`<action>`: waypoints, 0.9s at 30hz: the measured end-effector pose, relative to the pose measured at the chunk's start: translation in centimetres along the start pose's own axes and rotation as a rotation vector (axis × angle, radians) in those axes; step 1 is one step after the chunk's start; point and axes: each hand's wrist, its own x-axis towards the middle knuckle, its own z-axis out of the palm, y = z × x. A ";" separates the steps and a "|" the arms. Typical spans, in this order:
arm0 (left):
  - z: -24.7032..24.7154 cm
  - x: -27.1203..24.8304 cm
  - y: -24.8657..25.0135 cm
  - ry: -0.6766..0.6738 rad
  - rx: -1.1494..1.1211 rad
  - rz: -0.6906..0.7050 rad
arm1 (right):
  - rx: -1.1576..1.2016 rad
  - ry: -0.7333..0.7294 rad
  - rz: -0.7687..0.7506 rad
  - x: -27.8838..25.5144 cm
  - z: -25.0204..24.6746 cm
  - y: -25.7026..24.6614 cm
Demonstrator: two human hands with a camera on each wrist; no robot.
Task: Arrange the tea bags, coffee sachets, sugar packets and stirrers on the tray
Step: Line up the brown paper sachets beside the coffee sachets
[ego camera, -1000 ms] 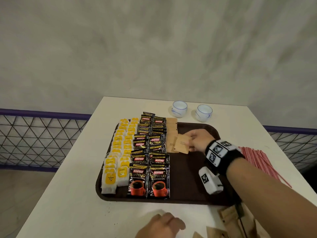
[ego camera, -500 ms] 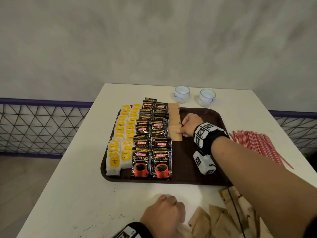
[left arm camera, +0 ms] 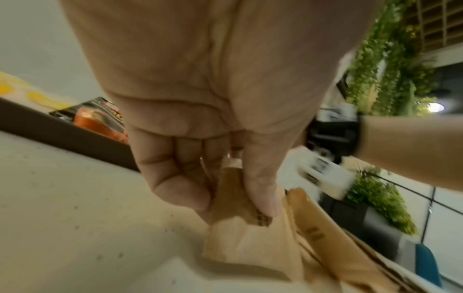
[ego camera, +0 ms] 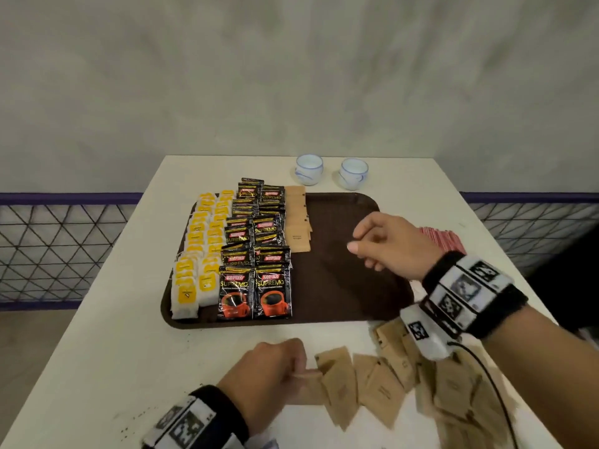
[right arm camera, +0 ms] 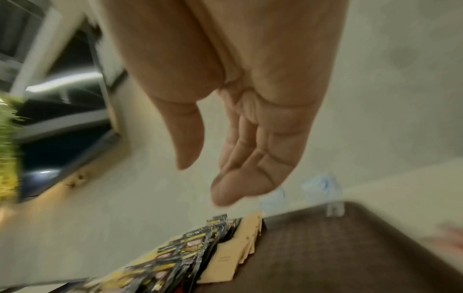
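now we lay sugar packets: left hand pinches one, right hand relaxed, empty; next pass it right.

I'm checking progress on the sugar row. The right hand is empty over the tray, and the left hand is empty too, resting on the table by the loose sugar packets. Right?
Not quite. The right hand is empty over the tray, but the left hand is not: the left wrist view shows it pinching a sugar packet at the loose pile on the table.
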 end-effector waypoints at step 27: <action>5.1 1.5 5.4 0.054 0.238 -0.076 | -0.777 -0.194 -0.027 -21.1 9.5 8.0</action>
